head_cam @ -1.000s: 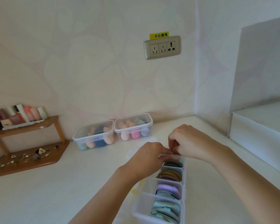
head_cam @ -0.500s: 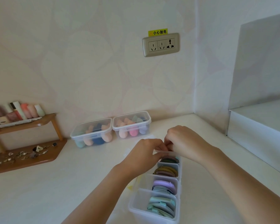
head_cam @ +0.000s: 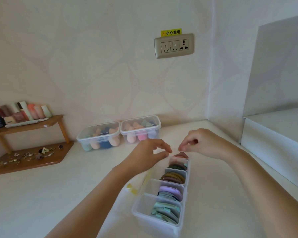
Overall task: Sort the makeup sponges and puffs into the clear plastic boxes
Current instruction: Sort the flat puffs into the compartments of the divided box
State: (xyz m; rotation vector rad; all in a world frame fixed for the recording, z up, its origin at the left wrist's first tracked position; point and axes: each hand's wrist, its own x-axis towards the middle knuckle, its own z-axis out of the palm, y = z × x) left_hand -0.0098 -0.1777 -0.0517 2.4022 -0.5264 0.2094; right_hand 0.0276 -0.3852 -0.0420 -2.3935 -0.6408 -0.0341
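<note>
We see clear, glossy plastic in the long divided box [head_cam: 155, 225], with soft matt puffs [head_cam: 167, 212] inside. The two lidded boxes [head_cam: 100, 133] at the worktop's [head_cam: 58, 194] back edge are the same plastic, holding matt foam sponges [head_cam: 104, 144]. The worktop looks smooth and white, the shelf [head_cam: 55, 159] at its left edge varnished wood.

Counted two lidded sponge boxes [head_cam: 98, 133]; one divided box [head_cam: 153, 224] held five puff compartments [head_cam: 173, 176]; one socket panel [head_cam: 174, 54] had three outlets [head_cam: 165, 47].

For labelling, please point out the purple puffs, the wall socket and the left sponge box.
purple puffs [head_cam: 170, 190], head view, face of the top puff.
wall socket [head_cam: 174, 46], head view, plate middle.
left sponge box [head_cam: 99, 131], head view, its lid.
</note>
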